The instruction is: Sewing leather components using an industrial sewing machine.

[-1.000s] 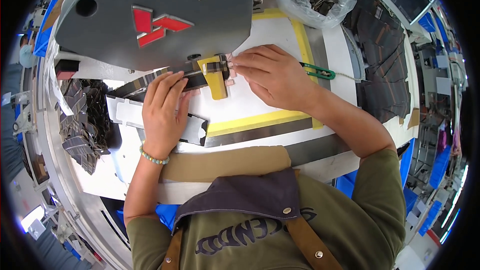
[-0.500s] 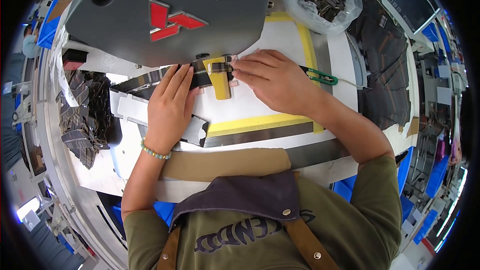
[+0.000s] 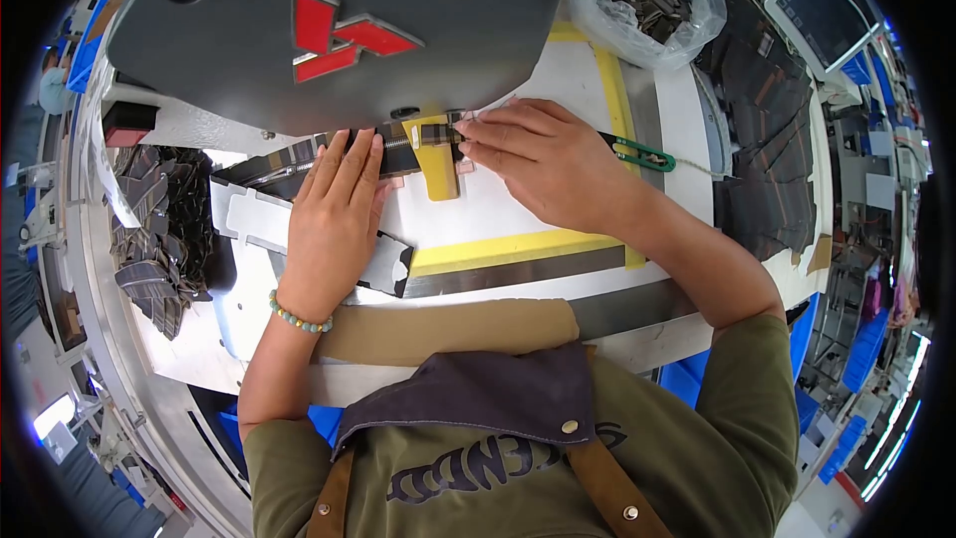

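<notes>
My left hand [image 3: 334,209] lies flat with fingers stretched over a dark striped fabric strip [image 3: 289,159], left of a yellow guide piece [image 3: 436,164]. The strip runs under that guide, below the sewing machine's dark grey head [image 3: 418,60]. On the guide's other side, my right hand [image 3: 558,159] has its fingers extended, tips at the strip's end; its thumb is hidden. Green-handled thread snips [image 3: 647,154] stick out from behind my right hand, their front part covered. Whether that hand touches them I cannot tell.
Dark striped fabric pieces [image 3: 154,229] are heaped at the left, and more fabric [image 3: 762,139] is stacked at the right. A clear plastic bag [image 3: 707,15] of small dark pieces stands at the back. A screen [image 3: 822,5] is at far right. Yellow tape [image 3: 518,249] borders the white work surface.
My left hand has shifted slightly left and toward me, fingers still flat on the strip. My right hand stays almost in place beside the yellow guide.
</notes>
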`<action>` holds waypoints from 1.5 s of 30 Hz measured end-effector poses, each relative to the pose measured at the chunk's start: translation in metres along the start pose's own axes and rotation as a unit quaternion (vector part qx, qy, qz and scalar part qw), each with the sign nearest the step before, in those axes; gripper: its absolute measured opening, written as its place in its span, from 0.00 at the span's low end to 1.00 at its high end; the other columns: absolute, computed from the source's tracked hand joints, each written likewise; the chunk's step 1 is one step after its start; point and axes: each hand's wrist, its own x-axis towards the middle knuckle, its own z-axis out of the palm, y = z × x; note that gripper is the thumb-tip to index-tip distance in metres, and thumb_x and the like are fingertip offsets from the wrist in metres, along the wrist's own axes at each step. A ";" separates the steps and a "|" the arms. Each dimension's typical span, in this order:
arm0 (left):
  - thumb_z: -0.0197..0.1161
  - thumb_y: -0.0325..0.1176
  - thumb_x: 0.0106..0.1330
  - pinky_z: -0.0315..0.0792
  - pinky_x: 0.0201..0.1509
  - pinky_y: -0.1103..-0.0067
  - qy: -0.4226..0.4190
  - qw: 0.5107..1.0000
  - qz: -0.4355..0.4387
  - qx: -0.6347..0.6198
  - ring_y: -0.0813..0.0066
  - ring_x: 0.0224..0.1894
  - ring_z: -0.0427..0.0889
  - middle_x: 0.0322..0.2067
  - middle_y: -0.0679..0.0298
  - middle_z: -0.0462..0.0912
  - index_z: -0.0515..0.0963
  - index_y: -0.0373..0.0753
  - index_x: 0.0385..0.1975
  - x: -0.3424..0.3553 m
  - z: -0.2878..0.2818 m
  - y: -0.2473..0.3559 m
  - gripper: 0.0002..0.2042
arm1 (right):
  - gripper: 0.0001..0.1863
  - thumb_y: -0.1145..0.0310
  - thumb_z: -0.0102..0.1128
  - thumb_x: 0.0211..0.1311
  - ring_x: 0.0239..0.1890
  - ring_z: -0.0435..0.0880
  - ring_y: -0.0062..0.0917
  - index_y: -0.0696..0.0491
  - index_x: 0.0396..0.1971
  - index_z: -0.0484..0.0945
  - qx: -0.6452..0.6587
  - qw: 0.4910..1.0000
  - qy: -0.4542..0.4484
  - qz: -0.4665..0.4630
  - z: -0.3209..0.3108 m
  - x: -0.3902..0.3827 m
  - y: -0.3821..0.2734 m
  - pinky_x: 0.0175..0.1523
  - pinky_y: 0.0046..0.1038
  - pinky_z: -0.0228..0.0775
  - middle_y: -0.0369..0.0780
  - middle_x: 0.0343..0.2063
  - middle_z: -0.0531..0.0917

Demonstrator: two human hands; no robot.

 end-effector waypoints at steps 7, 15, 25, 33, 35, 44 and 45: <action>0.68 0.29 0.74 0.73 0.77 0.60 0.006 1.000 0.003 0.000 0.47 0.74 0.76 0.72 0.50 0.79 0.78 0.28 0.69 0.000 -0.001 0.001 0.25 | 0.19 0.73 0.69 0.62 0.66 0.83 0.28 0.55 0.53 0.90 0.003 0.999 -0.031 0.021 0.000 -0.002 -0.001 0.71 0.36 0.77 0.35 0.62 0.87; 0.68 0.29 0.74 0.73 0.77 0.60 -0.003 1.000 -0.001 0.000 0.48 0.74 0.76 0.72 0.50 0.79 0.79 0.27 0.68 0.002 -0.002 0.001 0.24 | 0.20 0.74 0.68 0.60 0.66 0.83 0.28 0.55 0.54 0.89 0.015 0.999 -0.025 0.023 0.001 -0.002 -0.001 0.71 0.37 0.76 0.37 0.62 0.87; 0.69 0.29 0.74 0.74 0.76 0.62 -0.008 1.000 -0.003 0.001 0.49 0.75 0.76 0.72 0.51 0.79 0.79 0.27 0.68 0.001 -0.003 0.001 0.24 | 0.20 0.74 0.68 0.60 0.65 0.83 0.29 0.55 0.54 0.89 0.012 1.000 -0.018 0.020 0.003 -0.002 -0.001 0.71 0.37 0.76 0.37 0.60 0.87; 0.69 0.35 0.76 0.74 0.76 0.58 -0.005 1.000 -0.001 0.006 0.46 0.73 0.78 0.67 0.50 0.83 0.81 0.27 0.65 0.001 0.000 0.000 0.23 | 0.18 0.74 0.68 0.61 0.65 0.84 0.29 0.55 0.52 0.89 0.022 1.000 -0.005 0.022 0.006 -0.004 0.000 0.71 0.38 0.76 0.37 0.60 0.88; 0.69 0.35 0.75 0.74 0.76 0.58 -0.005 1.000 -0.001 0.006 0.46 0.72 0.78 0.67 0.50 0.83 0.82 0.27 0.65 0.001 0.000 0.000 0.23 | 0.17 0.74 0.68 0.62 0.65 0.84 0.29 0.54 0.52 0.90 0.026 0.999 0.002 0.023 0.006 -0.004 -0.001 0.72 0.38 0.76 0.37 0.60 0.88; 0.69 0.34 0.75 0.73 0.77 0.58 -0.003 1.000 -0.003 0.003 0.48 0.74 0.77 0.68 0.49 0.83 0.82 0.27 0.65 0.001 0.000 -0.001 0.23 | 0.15 0.72 0.67 0.65 0.64 0.84 0.30 0.53 0.51 0.90 0.022 0.999 -0.001 0.025 0.008 -0.004 0.000 0.72 0.38 0.74 0.37 0.59 0.89; 0.69 0.34 0.75 0.73 0.77 0.58 -0.003 1.000 -0.003 0.003 0.48 0.75 0.77 0.68 0.49 0.83 0.82 0.27 0.65 0.001 0.000 -0.001 0.23 | 0.15 0.72 0.67 0.65 0.64 0.85 0.30 0.53 0.51 0.90 0.024 0.999 0.000 0.025 0.009 -0.005 0.000 0.72 0.38 0.74 0.37 0.59 0.89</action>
